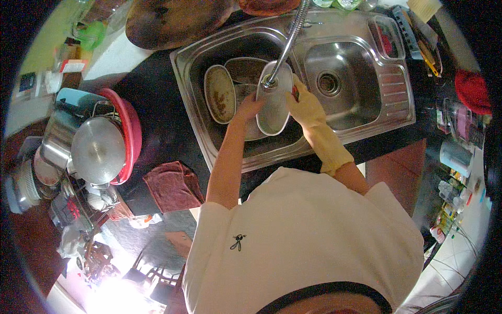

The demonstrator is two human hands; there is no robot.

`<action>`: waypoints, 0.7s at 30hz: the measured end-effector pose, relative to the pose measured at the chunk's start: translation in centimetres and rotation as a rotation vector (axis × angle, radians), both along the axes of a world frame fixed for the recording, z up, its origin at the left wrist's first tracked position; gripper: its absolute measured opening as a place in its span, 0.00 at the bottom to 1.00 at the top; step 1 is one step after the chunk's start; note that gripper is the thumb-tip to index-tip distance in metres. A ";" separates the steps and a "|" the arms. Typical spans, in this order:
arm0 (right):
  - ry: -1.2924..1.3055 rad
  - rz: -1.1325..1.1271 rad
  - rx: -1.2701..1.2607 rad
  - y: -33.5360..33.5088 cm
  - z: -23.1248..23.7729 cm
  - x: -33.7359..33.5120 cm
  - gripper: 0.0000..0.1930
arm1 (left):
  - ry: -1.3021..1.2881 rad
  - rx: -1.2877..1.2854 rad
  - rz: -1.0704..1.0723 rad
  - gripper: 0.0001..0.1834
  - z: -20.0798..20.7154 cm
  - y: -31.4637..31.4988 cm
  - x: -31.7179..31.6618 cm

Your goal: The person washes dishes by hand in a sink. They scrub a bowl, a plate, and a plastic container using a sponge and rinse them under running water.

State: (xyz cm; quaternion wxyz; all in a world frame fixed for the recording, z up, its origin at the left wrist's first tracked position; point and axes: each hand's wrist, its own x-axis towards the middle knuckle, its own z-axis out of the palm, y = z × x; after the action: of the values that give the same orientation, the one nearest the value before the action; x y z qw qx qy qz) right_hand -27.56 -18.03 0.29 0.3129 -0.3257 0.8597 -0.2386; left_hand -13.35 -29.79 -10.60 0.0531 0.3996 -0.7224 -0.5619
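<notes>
White shirt [314, 235] bears motif [238, 242] (left hand [249, 108], right hand [306, 109] gripping dish [274, 112]).

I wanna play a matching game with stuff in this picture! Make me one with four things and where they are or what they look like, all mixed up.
Things:
1. Right hand
2. Cloth
3. Drain
4. Left hand

Clues:
A. Dark red, on the black counter
B. Bare, at the dish
C. In a pale yellow glove
D. In the right-hand sink bowl

Right pairs: 1-C, 2-A, 3-D, 4-B
</notes>
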 end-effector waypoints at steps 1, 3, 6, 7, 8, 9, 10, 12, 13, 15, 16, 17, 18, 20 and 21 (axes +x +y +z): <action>-0.036 -0.059 -0.098 0.4 -0.8 -0.4 0.25 | -0.037 0.311 0.077 0.27 2.1 0.9 0.6; -0.034 -0.012 -0.159 0.0 -1.7 -0.2 0.27 | -0.087 0.599 0.191 0.30 3.5 0.8 3.4; -0.051 0.080 -0.230 -1.3 -1.2 1.4 0.27 | 0.205 0.815 0.222 0.36 3.4 0.5 7.6; -0.060 0.100 -0.230 -1.4 -0.9 1.4 0.27 | 0.205 0.730 0.258 0.37 4.2 0.7 7.6; -0.057 0.097 -0.234 -1.5 -0.5 1.3 0.27 | 0.205 0.645 0.291 0.37 4.8 0.8 7.4; -0.174 0.068 -0.176 -1.7 0.1 1.7 0.26 | 0.203 0.634 0.297 0.37 4.9 0.9 7.9; -0.290 0.039 -0.117 -1.9 0.5 2.0 0.25 | 0.137 0.429 0.314 0.38 5.0 1.0 8.4; -0.400 0.029 -0.166 -1.8 1.1 2.8 0.22 | 0.068 0.217 0.325 0.38 5.3 1.2 8.8; -0.505 0.013 -0.208 -1.7 1.2 3.0 0.20 | -0.019 0.010 0.337 0.37 5.6 1.3 8.8; -0.618 -0.020 -0.253 -1.5 -3.2 3.8 0.18 | -0.099 -0.204 0.329 0.37 6.7 1.5 8.2; -0.731 -0.051 -0.288 -1.5 -6.0 4.1 0.16 | -0.126 -0.293 0.337 0.37 7.9 1.8 7.5; -0.729 0.030 -0.295 -1.4 -7.8 3.8 0.12 | -0.155 -0.382 0.350 0.37 8.9 2.2 7.3; -0.733 0.027 -0.298 -1.4 -7.7 4.2 0.12 | -0.159 -0.385 0.346 0.37 9.6 2.5 7.3; -0.889 -0.020 -0.250 -1.8 -5.1 5.9 0.10 | -0.233 -0.480 0.380 0.38 10.8 3.1 7.9; -0.842 -0.035 -0.208 -2.1 -2.6 6.8 0.10 | -0.240 -0.485 0.377 0.38 11.2 3.4 8.3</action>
State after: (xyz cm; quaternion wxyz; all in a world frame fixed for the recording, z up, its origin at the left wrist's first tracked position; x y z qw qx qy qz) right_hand -20.73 -20.11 -2.29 0.5975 -0.2150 0.6341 -0.4413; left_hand -5.02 -26.35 0.63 0.1644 0.5653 -0.7495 -0.3026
